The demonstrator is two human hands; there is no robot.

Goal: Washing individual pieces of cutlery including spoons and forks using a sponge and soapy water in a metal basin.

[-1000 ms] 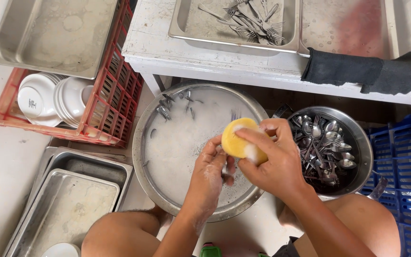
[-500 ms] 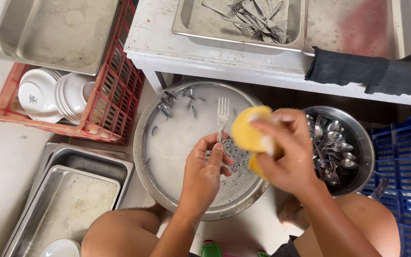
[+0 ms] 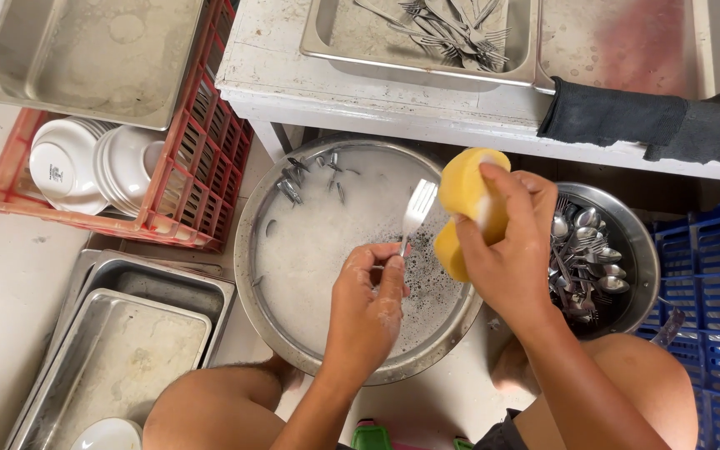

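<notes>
Now our sponge [image 3: 470, 210] has lifted off the fork [image 3: 415, 213]; left hand [image 3: 367, 310] pinches its handle, right hand [image 3: 506, 242] clenches sponge; we wipe tines fully.

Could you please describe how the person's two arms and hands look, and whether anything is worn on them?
Both forearms are bare: no sleeves, gloves, watch or rings are visible. The left hand and the right hand are wet, with patches of white soap foam on the fingers and knuckles.
</notes>
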